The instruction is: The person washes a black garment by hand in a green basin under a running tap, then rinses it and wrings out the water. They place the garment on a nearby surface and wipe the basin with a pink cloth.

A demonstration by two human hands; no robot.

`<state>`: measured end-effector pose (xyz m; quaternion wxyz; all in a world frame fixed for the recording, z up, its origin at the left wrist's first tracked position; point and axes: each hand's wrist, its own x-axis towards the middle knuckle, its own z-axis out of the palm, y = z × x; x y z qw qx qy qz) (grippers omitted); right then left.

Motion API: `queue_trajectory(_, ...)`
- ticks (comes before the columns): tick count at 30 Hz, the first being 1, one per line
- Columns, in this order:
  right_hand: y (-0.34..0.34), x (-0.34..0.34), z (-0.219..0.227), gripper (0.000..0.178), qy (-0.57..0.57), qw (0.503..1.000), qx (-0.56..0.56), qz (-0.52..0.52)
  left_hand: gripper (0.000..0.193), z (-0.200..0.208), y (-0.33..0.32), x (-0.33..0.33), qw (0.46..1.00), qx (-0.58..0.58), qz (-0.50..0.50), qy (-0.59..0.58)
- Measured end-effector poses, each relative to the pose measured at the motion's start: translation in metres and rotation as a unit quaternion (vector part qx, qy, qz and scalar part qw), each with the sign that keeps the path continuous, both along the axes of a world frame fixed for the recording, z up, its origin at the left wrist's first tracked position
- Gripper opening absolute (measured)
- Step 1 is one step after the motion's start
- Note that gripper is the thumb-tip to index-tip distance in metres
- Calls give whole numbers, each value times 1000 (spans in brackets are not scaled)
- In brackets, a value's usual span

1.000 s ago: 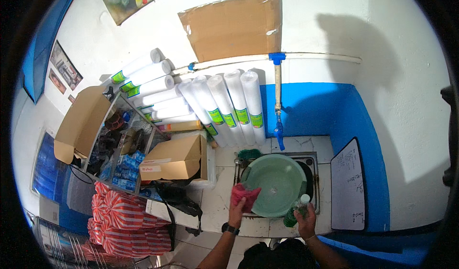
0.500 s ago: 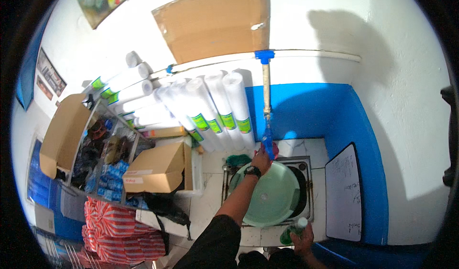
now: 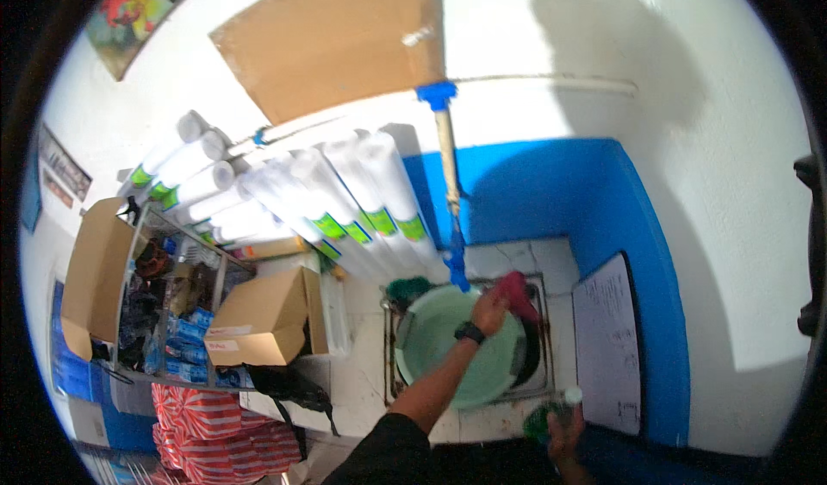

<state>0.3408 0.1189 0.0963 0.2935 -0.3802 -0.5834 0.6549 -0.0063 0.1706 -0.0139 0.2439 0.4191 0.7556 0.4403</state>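
Observation:
My left hand (image 3: 491, 309), with a dark watch on the wrist, reaches over the far right side of a pale green basin (image 3: 426, 360). Its fingers are closed on a dark red cloth (image 3: 519, 294), which sticks out beyond them. The basin rests in a metal-rimmed sink (image 3: 541, 380), its inside partly covered by my forearm. Just left of the cloth hangs a blue tap (image 3: 457, 271). Close to the front edge, my right hand (image 3: 565, 438) grips a green bottle (image 3: 537, 421) with a white cap; motion blurs it a little.
Green scrubbing mesh (image 3: 407, 290) lies at the sink's far left corner. A whiteboard (image 3: 609, 347) leans on the right wall. Leftward stand white rolls (image 3: 345, 192), an open cardboard box (image 3: 263, 317), a cluttered shelf (image 3: 177, 287) and red-striped bags (image 3: 220, 433).
My left hand has moved right, away from the tap, bringing the red cloth with it. The bottle stays in my right hand. The whole view has shifted and tilted slightly.

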Motion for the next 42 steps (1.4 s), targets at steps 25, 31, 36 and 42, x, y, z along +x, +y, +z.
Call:
queue_trajectory(25,41,-19,-52,32,-34,986,165,19,67,98,-240,51,627,426,166,-631)
queue_trajectory(31,31,-30,-27,40,29,994,96,41,77,142,-242,32,694,416,104,-578)
queue_trajectory(36,13,-23,-19,38,21,995,92,-8,72,140,-201,28,687,424,28,-590)
queue_trajectory(42,3,-7,-25,38,-5,995,95,-17,38,41,-57,64,954,130,109,-249)
